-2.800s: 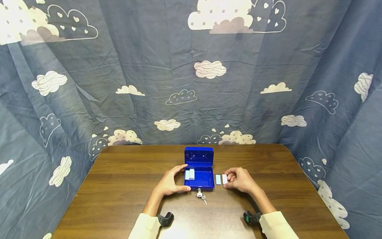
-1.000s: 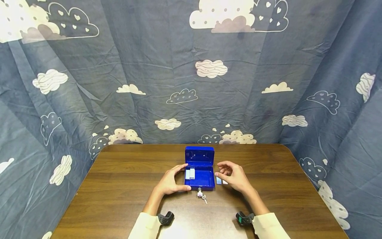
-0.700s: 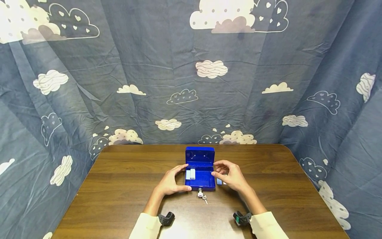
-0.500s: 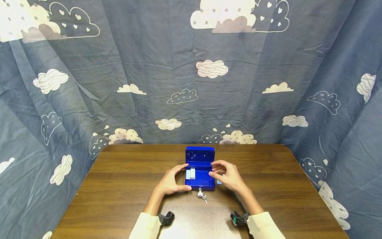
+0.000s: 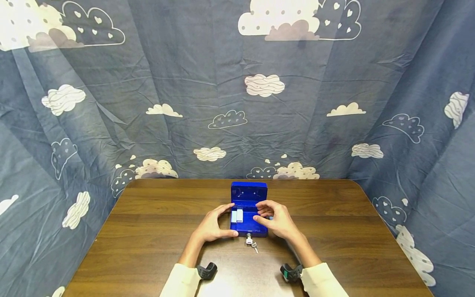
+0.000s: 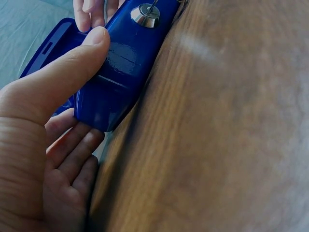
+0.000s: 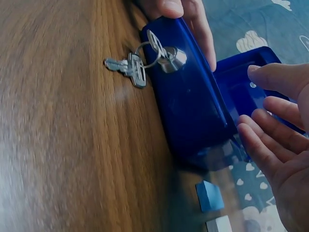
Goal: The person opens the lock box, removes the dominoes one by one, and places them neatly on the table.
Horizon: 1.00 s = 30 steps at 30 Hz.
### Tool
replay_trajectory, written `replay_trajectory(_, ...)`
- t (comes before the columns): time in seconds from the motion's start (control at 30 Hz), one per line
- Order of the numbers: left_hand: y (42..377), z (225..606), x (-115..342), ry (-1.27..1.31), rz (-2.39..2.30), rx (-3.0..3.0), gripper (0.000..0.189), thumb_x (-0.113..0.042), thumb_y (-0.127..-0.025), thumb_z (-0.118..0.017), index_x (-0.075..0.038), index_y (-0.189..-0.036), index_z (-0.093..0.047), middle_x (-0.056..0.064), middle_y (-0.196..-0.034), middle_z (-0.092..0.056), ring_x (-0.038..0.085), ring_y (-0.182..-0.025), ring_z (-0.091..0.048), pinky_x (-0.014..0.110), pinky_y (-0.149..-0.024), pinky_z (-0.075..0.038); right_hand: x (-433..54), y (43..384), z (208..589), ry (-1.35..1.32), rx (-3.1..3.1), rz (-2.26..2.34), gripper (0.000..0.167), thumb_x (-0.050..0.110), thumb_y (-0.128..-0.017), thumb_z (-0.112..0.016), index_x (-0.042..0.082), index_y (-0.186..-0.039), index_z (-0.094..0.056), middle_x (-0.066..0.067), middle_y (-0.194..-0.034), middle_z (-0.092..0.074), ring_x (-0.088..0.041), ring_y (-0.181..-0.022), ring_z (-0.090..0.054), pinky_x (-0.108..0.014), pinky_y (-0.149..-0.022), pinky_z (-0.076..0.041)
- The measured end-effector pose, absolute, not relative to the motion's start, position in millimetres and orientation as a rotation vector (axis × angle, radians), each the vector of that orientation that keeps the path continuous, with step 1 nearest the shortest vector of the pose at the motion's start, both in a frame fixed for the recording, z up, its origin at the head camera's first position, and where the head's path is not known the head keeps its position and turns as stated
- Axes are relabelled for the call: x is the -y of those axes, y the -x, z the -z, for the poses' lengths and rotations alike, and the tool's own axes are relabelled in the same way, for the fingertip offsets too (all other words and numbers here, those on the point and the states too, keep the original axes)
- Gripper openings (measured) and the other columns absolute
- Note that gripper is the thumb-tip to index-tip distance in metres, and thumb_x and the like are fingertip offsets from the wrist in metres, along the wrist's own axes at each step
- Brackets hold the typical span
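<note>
A blue metal cash box [image 5: 245, 227] stands on the table with its lid [image 5: 249, 191] raised. My left hand [image 5: 209, 226] grips its left end, thumb on the front corner and fingers at the back; the left wrist view shows the thumb on the rim. Over the right part of the box is my right hand [image 5: 279, 220], fingers loosely bent and thumb apart, nothing seen between them. A light blue block [image 5: 233, 216] and a white block [image 5: 239, 215] lie in the box's left side. Keys [image 7: 137, 67] hang from the front lock [image 7: 172, 59].
On the wooden table [image 5: 156, 247], just right of the box, lie another blue block [image 7: 209, 195] and a white one [image 7: 220, 224], mostly hidden by my right hand in the head view. A cloud-patterned curtain [image 5: 178, 136] hangs behind the table.
My right hand has left the white block on the table and moved left over the box. The left hand stays at the box's left end.
</note>
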<state>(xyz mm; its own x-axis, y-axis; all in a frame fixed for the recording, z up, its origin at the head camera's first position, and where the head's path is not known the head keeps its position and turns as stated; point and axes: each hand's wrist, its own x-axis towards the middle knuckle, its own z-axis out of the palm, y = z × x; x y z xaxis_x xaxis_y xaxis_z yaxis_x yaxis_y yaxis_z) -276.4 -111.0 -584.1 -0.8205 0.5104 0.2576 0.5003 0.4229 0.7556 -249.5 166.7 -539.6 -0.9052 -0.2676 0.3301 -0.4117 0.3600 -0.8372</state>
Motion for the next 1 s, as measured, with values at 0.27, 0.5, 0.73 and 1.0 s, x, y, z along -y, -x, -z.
replay_trajectory(0.27, 276.4, 585.6, 110.7, -0.953, -1.372, -2.656, 0.097, -0.043, -0.071, -0.093, -0.016, -0.153, -0.05, 0.006, -0.145, -0.061, 0.023, -0.135, -0.057, 0.049, -0.115, -0.045, -156.5, 250.1, 540.4, -0.625, 2.523, -1.572, 0.039, 0.008, -0.085, -0.084, -0.009, -0.115, -0.067, -0.026, -0.107, -0.072, -0.036, -0.091, -0.074, -0.046, -0.083, -0.063)
replay_trajectory(0.5, 276.2, 585.4, 111.4, -0.943, -1.367, -2.661, 0.097, -0.045, -0.071, -0.093, -0.017, -0.153, -0.049, 0.005, -0.147, -0.059, 0.023, -0.137, -0.056, 0.049, -0.116, -0.044, -147.4, 253.0, 545.7, -0.681, 2.558, -1.518, 0.04, 0.009, -0.085, -0.084, -0.01, -0.115, -0.067, -0.026, -0.108, -0.072, -0.038, -0.092, -0.073, -0.046, -0.085, -0.063)
replay_trajectory(0.73, 274.8, 582.4, 111.3, -0.979, -1.379, -2.665, 0.097, -0.043, -0.072, -0.093, -0.012, -0.153, -0.049, 0.008, -0.146, -0.06, 0.028, -0.134, -0.058, 0.05, -0.114, -0.046, -138.7, 254.5, 545.4, -0.725, 2.575, -1.445, 0.037, 0.007, -0.085, -0.083, -0.01, -0.114, -0.067, -0.026, -0.106, -0.07, -0.037, -0.09, -0.073, -0.047, -0.082, -0.063)
replay_trajectory(1.0, 273.9, 581.8, 110.6, -0.957, -1.367, -2.675, 0.097, -0.042, -0.071, -0.093, -0.013, -0.153, -0.049, 0.01, -0.15, -0.057, 0.031, -0.139, -0.054, 0.052, -0.116, -0.043, -129.3, 256.4, 542.7, -0.719, 2.615, -1.332, 0.033, 0.006, -0.084, -0.08, -0.01, -0.112, -0.069, -0.025, -0.104, -0.071, -0.033, -0.086, -0.072, -0.041, -0.078, -0.064)
